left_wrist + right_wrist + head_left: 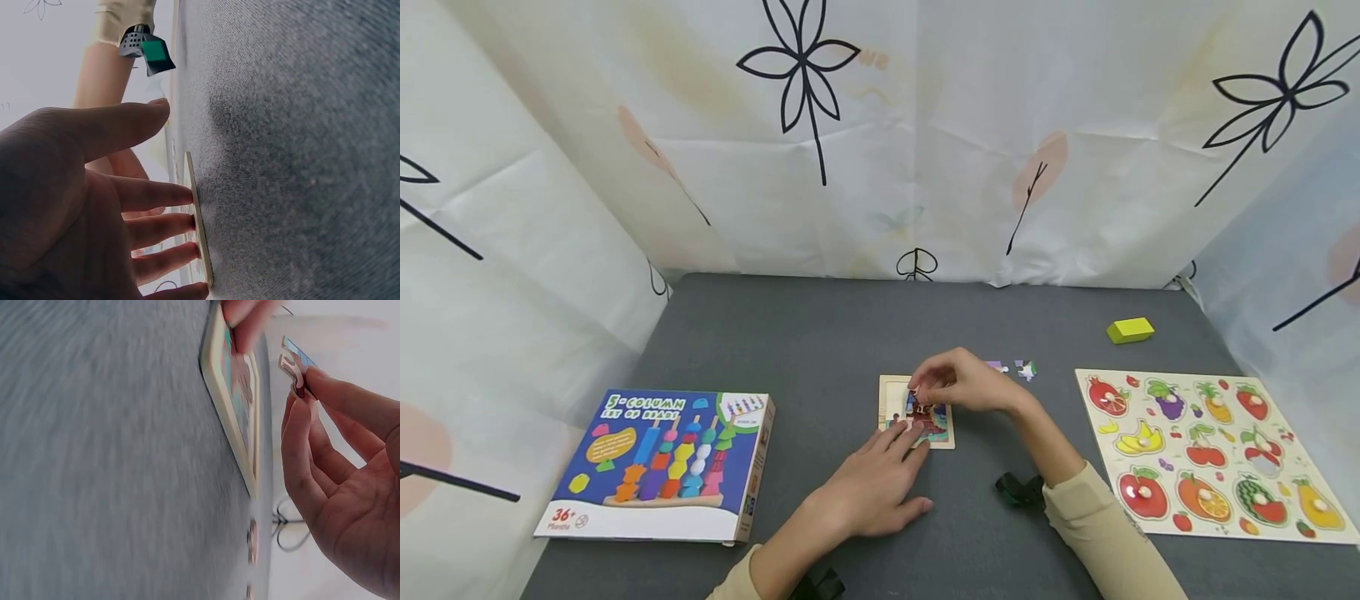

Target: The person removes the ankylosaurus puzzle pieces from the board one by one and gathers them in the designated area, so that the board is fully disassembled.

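Observation:
A small wooden puzzle board (949, 438) with a pale raised frame lies on the grey table, partly filled with coloured pieces. My left hand (880, 483) rests its straight fingertips on the board's near edge; the left wrist view shows these fingers (162, 231) touching the frame. Above the board, my right hand (962, 382) pinches a jigsaw piece (299, 367) between thumb and fingertips, held clear of the frame in the right wrist view. Two loose jigsaw pieces, one of them white, green and purple (1026, 369), lie beyond the right hand.
A blue bead-set box (662, 458) stands to the left. On the right lies a fruit peg puzzle board (1217, 454), with a yellow block (1130, 330) behind it. White patterned curtains (925, 150) hang around the table's back and sides.

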Available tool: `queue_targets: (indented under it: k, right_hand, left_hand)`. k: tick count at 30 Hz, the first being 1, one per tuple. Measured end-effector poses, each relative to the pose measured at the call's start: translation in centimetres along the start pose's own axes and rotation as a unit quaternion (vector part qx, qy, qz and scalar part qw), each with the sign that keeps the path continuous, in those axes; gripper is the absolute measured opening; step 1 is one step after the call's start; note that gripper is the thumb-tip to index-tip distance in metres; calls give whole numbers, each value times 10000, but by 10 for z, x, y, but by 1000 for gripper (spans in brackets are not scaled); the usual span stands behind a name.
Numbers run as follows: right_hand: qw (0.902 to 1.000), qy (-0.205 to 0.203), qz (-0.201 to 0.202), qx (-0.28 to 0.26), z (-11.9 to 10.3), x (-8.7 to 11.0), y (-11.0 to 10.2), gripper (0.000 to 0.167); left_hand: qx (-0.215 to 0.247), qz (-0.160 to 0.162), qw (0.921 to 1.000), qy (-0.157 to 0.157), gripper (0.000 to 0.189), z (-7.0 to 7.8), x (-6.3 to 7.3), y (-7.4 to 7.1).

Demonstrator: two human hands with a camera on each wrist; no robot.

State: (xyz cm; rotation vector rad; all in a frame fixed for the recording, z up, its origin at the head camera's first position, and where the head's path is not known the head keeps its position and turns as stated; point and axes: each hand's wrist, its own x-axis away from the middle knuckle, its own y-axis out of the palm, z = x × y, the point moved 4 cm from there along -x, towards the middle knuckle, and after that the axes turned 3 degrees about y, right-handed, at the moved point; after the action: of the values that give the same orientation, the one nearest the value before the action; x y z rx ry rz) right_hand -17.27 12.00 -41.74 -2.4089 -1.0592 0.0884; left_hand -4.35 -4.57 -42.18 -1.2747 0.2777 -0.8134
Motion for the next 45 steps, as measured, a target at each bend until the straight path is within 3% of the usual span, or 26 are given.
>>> queue_targets:
  k: [10,19,30,45]
  right_hand:
    - [9985,379,349,-159,21,31,-28,20]
    - [9971,517,557,44,39,49,-43,20]
    - [9958,492,538,546,39,48,-37,16]
    - [9901,852,839,730,33,43,-35,14]
  left_hand:
    - [44,-59,10000,-51,73,1,-1,2]
    - [29,-13,10000,-70,73,1,-1,1]
    - [10,-14,10000,-62,74,1,0,2]
    - [-15,8,10000,-48,74,1,0,1]
